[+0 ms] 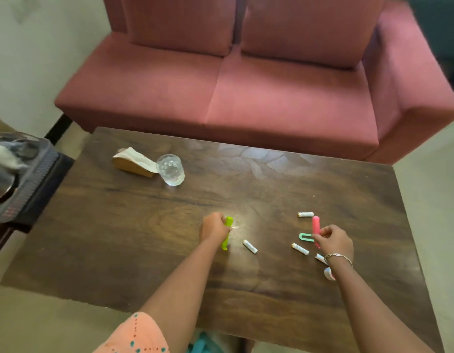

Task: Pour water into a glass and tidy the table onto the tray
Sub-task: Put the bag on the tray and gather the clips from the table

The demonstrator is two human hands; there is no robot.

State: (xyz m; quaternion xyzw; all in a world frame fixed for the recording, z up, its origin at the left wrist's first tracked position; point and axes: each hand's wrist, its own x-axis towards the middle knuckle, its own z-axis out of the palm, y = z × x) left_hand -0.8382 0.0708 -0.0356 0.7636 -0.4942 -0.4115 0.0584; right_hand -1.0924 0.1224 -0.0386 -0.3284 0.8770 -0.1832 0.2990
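Note:
A clear glass (pixel 170 169) stands on the dark wooden table (pixel 169 250) at the back left. My left hand (pixel 213 228) grips a green clip (pixel 227 234) near the table's middle. My right hand (pixel 334 239) pinches a pink clip (pixel 315 226), with a teal clip (pixel 305 237) lying just left of it. Several white batteries lie around: one (pixel 305 214) behind the pink clip, one (pixel 250 246) right of the green clip, one (pixel 300 248) in front of the teal clip. A grey tray (pixel 34 179) sits on a stand at the left.
A wooden block with paper on it (pixel 134 163) lies beside the glass. A small tape roll (pixel 329 273) rests under my right wrist. A pink sofa (pixel 271 85) stands behind the table. The tray holds a metal jug (pixel 1 179).

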